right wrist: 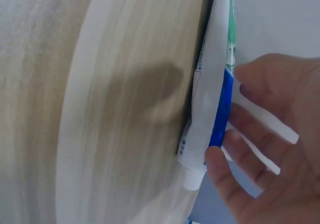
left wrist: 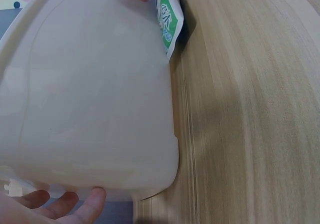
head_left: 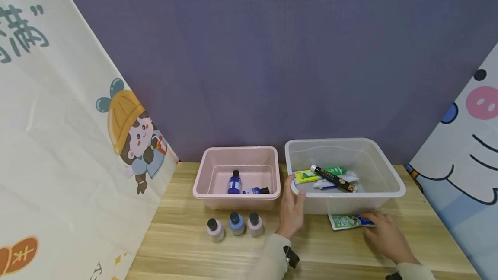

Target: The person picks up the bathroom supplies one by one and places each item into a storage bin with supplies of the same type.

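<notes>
A translucent white box (head_left: 346, 204) stands on the right of the table. My left hand (head_left: 292, 211) holds its front left corner, thumb at the front and fingers along the side; the left wrist view shows fingertips (left wrist: 92, 201) against the wall. Close to the box's front lies a green, blue and white tube (head_left: 346, 221), printed face up. My right hand (head_left: 389, 237) is at its blue end, with relaxed fingertips (right wrist: 217, 156) touching the blue side (right wrist: 222, 109) near the white cap. Inside the box several tubes (head_left: 307, 176) lie crossed, a black one (head_left: 330, 178) on top.
Left of the box stands a pink box (head_left: 241, 202) with two dark blue bottles (head_left: 234, 183) inside, one upright and one lying. Three small black-capped bottles (head_left: 236, 224) stand before it. A purple-grey cloth (head_left: 249, 55) rises behind, and printed sheets (head_left: 70, 141) flank the wooden table.
</notes>
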